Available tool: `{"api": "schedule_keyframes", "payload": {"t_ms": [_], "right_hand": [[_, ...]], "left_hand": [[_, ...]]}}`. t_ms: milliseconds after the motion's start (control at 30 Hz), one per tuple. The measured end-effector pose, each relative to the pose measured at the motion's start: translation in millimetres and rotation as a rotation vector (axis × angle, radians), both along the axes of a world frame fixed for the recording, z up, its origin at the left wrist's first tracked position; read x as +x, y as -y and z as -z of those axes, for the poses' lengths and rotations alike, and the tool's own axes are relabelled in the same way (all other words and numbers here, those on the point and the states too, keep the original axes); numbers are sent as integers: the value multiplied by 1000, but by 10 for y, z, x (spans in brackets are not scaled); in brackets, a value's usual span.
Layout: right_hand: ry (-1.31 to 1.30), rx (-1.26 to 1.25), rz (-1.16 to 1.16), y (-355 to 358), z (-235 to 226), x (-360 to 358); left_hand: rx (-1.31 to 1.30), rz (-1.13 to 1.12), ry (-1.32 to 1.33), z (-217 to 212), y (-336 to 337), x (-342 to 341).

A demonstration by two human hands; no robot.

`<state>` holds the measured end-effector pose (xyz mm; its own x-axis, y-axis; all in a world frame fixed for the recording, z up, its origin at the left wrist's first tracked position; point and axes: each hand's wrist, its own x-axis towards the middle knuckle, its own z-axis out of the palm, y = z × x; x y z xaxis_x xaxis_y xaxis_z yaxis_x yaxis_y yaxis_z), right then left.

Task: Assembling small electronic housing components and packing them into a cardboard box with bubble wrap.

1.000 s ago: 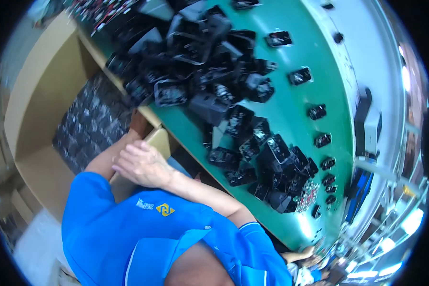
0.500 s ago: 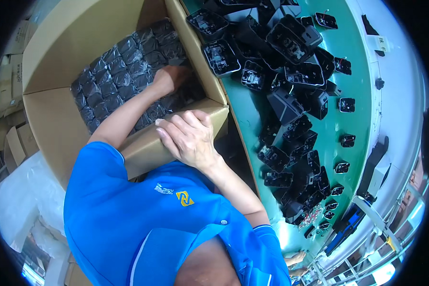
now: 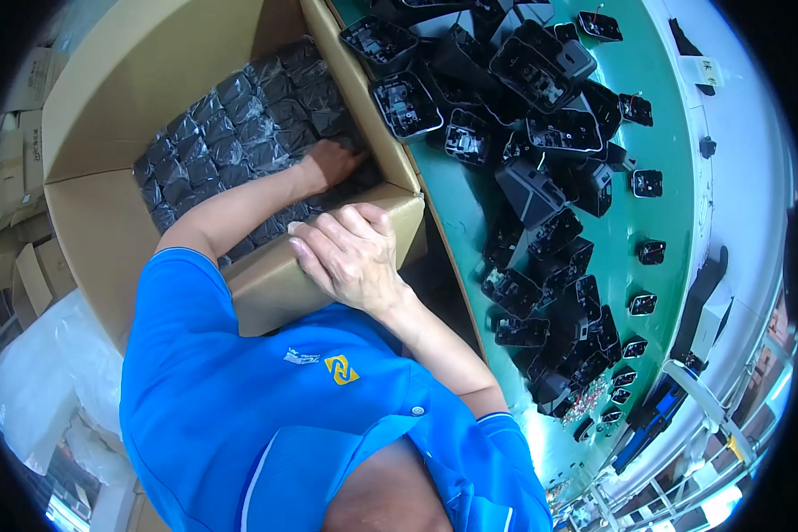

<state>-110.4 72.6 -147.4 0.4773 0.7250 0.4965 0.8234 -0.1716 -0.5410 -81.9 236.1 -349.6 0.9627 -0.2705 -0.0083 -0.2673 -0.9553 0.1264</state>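
A large cardboard box (image 3: 89, 213) stands open before me, holding rows of dark parts wrapped in clear plastic (image 3: 239, 111). My left hand (image 3: 330, 163) reaches down into the box, at its right-hand side beside the wrapped parts. Its fingers point toward the box's right wall and are partly hidden in shadow, so their grip cannot be made out. Over the near edge of the box, my right hand (image 3: 350, 257) is closed, the fingers curled on the cardboard rim.
Right of the box, a green table (image 3: 452, 191) bears a heap of black plastic housings (image 3: 541, 71). Several smaller black housings (image 3: 647, 183) form a line along its far edge. Clear plastic sheeting (image 3: 53, 372) and other cardboard boxes (image 3: 27, 177) lie at the left.
My left hand has moved a little right and deeper into the box corner. A dark piece by its fingers no longer shows. My right hand keeps its place on the rim.
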Motion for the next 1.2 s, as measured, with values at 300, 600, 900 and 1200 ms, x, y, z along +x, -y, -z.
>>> {"api": "schedule_keyframes", "payload": {"t_ms": [300, 600, 900, 1200], "right_hand": [[-8, -30, -33, 8, -46, -5], [-8, -10, -17, 25, 16, -5], [6, -8, -21, 31, 1, -6], [4, -1, -52, 14, -14, 0]], "left_hand": [[-60, -39, -176, -63, 58, 113], [-569, -377, -129, -488, -33, -127], [-226, -454, -239, -312, -300, 511], [-29, -269, -38, 143, -296, 269]]}}
